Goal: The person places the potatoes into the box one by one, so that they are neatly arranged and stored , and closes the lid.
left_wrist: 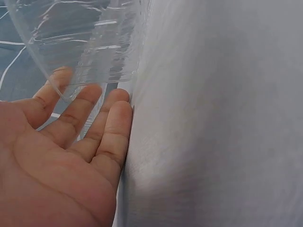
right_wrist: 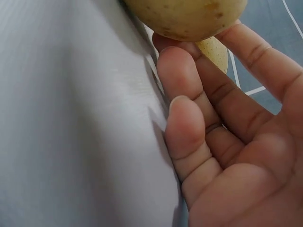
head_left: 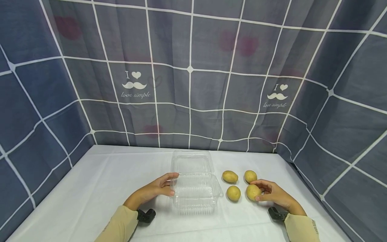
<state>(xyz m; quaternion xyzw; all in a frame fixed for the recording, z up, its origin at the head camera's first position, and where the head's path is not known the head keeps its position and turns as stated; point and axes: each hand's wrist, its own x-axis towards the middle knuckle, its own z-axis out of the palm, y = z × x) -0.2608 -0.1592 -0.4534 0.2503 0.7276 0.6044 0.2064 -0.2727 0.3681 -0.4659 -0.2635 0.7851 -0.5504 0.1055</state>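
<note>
A clear plastic clamshell container (head_left: 196, 198) stands with its lid (head_left: 192, 162) laid back behind it. My left hand (head_left: 160, 186) holds its left side, thumb by the near wall and a finger at the rim by the hinge. Close up in the left wrist view, the container's corner (left_wrist: 94, 42) sits among the fingertips. My right hand (head_left: 273, 193) holds a yellow potato (head_left: 253, 192) between thumb and fingers. Brown specks dot this potato (right_wrist: 184, 19) in the right wrist view. Right behind it is another potato (head_left: 250, 176).
Two more potatoes, one at the back (head_left: 230, 176) and one at the front (head_left: 233, 193), lie between the container and my right hand. A white cloth (head_left: 99, 188) covers the table. Dark grid-patterned curtains (head_left: 169, 84) stand along the back and both sides.
</note>
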